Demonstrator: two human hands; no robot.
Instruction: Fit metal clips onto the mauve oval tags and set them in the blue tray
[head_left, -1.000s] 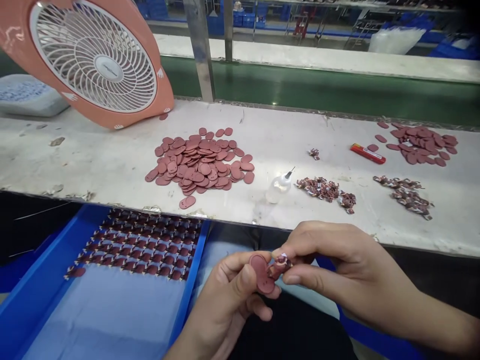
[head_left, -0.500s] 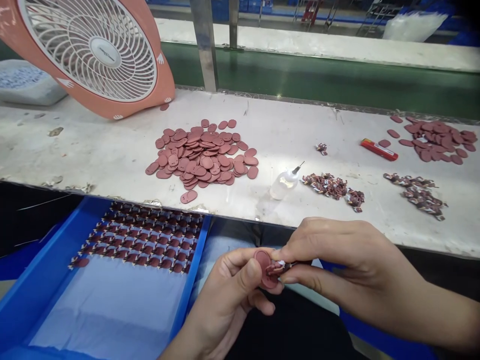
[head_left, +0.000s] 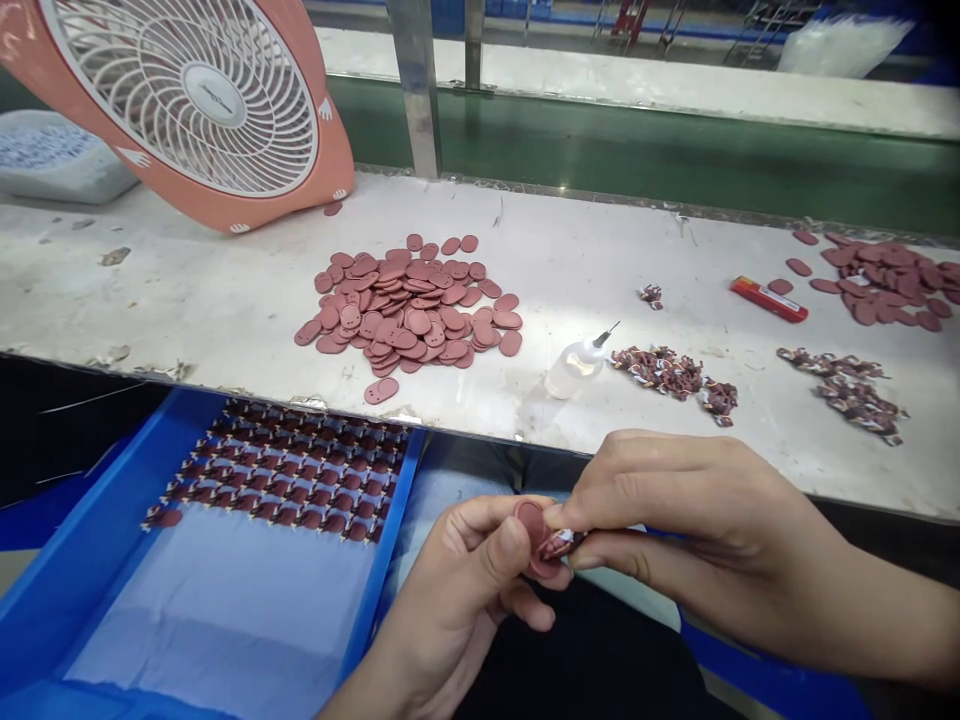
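Observation:
My left hand [head_left: 480,570] pinches a reddish-brown oval disc [head_left: 529,522] between thumb and fingers. From the right, my right hand [head_left: 675,530] grips a small painted figure piece [head_left: 561,543], brown with white parts, and presses it against the disc's face. Fingers cover part of both pieces. Above my hands, on the bench, stands a clear squeeze bottle [head_left: 574,370] with a needle tip. Beside it lies a cluster of similar figure pieces [head_left: 664,372]. A big pile of oval discs [head_left: 409,305] sits left of the bottle.
Below the bench, a blue tray [head_left: 405,500] holds rows of joined pieces [head_left: 300,480] on white sheeting. An orange fan [head_left: 217,100] stands at the back left. At right are a red box cutter [head_left: 769,298], more discs [head_left: 889,275] and more figure pieces [head_left: 862,400].
The view has shifted slightly, so the bench things sit a little farther right. The figure piece has tilted a little at the disc; both hands keep their hold.

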